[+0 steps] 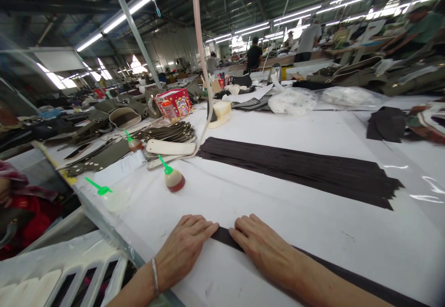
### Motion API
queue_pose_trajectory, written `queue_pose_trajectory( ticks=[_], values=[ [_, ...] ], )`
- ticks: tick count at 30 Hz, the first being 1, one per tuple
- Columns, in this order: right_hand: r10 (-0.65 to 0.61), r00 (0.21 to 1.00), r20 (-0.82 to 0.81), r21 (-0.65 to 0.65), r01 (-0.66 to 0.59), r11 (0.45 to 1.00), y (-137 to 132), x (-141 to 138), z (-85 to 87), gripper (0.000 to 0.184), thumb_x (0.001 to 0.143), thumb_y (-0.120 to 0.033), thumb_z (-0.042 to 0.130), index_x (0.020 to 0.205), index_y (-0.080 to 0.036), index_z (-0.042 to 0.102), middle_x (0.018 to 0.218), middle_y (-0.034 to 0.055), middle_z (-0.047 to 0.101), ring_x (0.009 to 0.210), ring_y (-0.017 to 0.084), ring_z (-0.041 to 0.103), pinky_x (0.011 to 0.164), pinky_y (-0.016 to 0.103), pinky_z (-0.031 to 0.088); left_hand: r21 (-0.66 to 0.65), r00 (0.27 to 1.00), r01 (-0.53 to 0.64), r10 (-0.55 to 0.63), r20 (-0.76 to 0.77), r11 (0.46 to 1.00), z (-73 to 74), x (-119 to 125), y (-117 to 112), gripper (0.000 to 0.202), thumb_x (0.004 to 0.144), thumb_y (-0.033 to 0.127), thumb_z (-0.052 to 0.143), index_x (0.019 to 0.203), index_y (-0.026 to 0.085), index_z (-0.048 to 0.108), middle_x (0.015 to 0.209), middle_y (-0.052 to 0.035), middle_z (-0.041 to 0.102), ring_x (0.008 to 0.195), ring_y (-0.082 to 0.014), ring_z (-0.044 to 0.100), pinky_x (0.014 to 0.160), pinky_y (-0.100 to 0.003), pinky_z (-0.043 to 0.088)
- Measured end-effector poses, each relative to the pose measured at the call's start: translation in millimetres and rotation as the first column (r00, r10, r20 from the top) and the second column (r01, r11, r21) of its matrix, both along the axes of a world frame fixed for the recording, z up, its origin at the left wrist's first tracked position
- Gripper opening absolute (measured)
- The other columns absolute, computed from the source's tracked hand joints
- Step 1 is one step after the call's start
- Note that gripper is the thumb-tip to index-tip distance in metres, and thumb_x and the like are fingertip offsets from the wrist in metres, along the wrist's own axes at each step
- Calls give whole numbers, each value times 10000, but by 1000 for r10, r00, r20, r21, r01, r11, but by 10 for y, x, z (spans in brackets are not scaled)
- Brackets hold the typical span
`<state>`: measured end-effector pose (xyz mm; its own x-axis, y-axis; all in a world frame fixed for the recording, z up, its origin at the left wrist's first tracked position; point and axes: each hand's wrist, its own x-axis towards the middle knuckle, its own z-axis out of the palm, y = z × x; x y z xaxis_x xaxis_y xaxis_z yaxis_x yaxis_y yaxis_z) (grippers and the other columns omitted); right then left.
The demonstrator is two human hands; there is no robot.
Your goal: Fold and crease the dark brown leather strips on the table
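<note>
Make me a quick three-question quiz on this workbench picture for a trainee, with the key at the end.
1. Which wrist wears the bracelet: A, left; B, right; C, neither?
2. True or false: the left hand and right hand are touching the stack of dark strips.
3. Fill in: the bottle nearest the hands has a ____ nozzle.

Key: 1, A. 2, false; both are at a single dark strip closer to the person. 3, green.
</note>
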<state>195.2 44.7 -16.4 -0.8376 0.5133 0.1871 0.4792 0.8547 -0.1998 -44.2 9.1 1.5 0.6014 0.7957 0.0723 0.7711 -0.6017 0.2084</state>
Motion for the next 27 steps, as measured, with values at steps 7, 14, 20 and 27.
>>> queue_pose_trajectory(
  ticks=[7, 14, 20, 27],
  values=[
    [-8, 1000, -24, -61, 7, 998, 30, 53, 34, 186, 910, -36, 469, 1002, -166, 566, 898, 40, 536, 807, 191, 478, 805, 341, 349, -5, 1000, 4, -4, -9, 1000, -15, 31, 9, 561, 896, 38, 397, 1407, 269, 369, 1175, -43, 585, 1074, -212, 491, 939, -395, 392],
    [49, 999, 8, -30, -49, 998, 25, 124, -4, 150, 920, -58, 464, 985, -159, 552, 892, 36, 526, 808, 186, 476, 776, 337, 338, 17, 997, 19, -18, -79, 1000, -30, 27, 19, 582, 890, 37, 418, 1403, 308, 377, 1147, -43, 572, 1060, -223, 478, 925, -417, 364],
    [68, 997, 45, 16, -68, 998, -9, 248, 13, 151, 904, -52, 474, 995, -154, 537, 891, 31, 519, 789, 188, 459, 760, 345, 323, 13, 987, 26, -24, -158, 1000, -11, 97, 11, 629, 890, 50, 448, 1428, 350, 318, 1041, -42, 546, 1014, -237, 463, 924, -455, 313],
    [61, 998, 31, 9, -61, 998, -92, 519, 40, 167, 871, -30, 476, 962, -158, 533, 894, 35, 515, 793, 189, 452, 754, 346, 308, 65, 986, 34, -23, -166, 997, -13, 105, 8, 595, 882, 31, 431, 1384, 348, 395, 1076, -39, 528, 1075, -237, 440, 957, -447, 238]
  ],
)
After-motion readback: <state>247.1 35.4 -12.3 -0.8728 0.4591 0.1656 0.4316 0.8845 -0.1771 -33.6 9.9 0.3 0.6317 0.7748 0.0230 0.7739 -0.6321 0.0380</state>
